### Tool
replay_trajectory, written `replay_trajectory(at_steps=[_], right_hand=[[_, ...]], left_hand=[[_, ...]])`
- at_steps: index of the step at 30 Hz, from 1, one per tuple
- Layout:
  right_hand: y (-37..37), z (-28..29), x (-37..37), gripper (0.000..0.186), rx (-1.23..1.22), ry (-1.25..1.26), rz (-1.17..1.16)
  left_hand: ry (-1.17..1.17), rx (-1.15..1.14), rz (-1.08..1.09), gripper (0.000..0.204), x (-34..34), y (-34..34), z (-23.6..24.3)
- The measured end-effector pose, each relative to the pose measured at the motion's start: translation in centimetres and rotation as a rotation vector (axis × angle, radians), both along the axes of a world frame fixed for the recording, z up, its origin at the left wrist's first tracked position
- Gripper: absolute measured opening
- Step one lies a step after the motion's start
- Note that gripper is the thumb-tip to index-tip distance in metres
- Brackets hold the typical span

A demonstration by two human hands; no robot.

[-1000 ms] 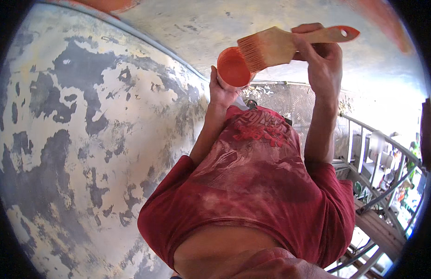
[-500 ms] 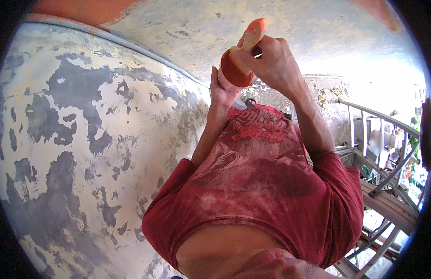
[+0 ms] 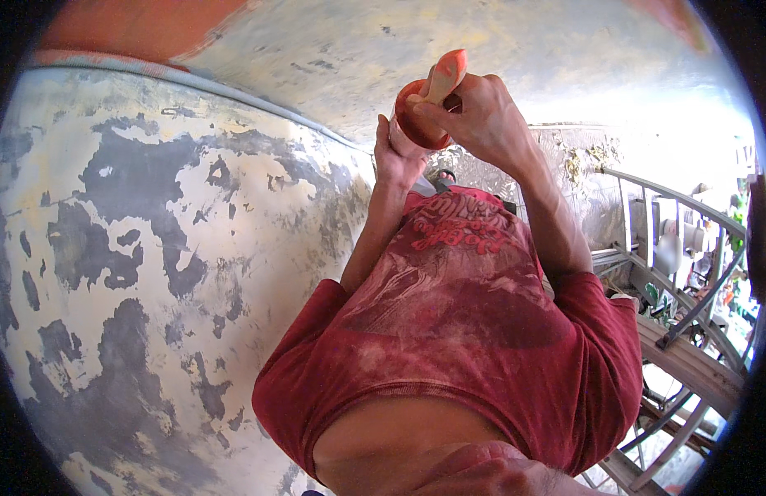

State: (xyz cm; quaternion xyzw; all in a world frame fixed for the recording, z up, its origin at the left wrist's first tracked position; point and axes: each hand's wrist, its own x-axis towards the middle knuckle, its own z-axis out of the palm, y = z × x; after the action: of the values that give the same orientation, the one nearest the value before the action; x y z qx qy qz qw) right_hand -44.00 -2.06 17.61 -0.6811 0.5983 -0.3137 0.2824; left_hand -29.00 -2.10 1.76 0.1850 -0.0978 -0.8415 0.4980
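My left hand (image 3: 399,164) is wrapped around a small round cup (image 3: 436,146) with a wet orange-red rim and inside. I hold the cup out in front of my chest, its mouth tipped toward me. Pinched in my right hand (image 3: 490,117) is a paintbrush (image 3: 447,73). Its pale handle points up and carries an orange-red smear at the end. The bristle end is down inside the cup, mostly hidden by my fingers and the cup wall.
A patchy grey and white wall (image 3: 259,240) rises close on my left. Along its edge runs a pale pipe (image 3: 209,86), beside a surface partly painted orange-red (image 3: 135,29). At right stands a metal ladder (image 3: 684,360), with plants and bright light beyond.
The paintbrush has gone lower into the cup: its wide red bristles showed at the mouth before and are now mostly out of sight. My right hand moved slightly down with it.
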Motion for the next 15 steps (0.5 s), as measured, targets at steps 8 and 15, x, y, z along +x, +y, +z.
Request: replay_trajectory(at_steps=[8,15], right_hand=[[0.0,-0.5,-4.2,0.021,-0.088,-0.476,-0.098],[0.2,-1.1,-5.0,0.020,-0.043,-0.675,-0.169]], left_hand=[[-0.040,0.068,0.015,0.068,-0.7,-0.3,-0.4],[-0.055,-0.006,-0.013,0.070,-1.6,-0.6,0.0]])
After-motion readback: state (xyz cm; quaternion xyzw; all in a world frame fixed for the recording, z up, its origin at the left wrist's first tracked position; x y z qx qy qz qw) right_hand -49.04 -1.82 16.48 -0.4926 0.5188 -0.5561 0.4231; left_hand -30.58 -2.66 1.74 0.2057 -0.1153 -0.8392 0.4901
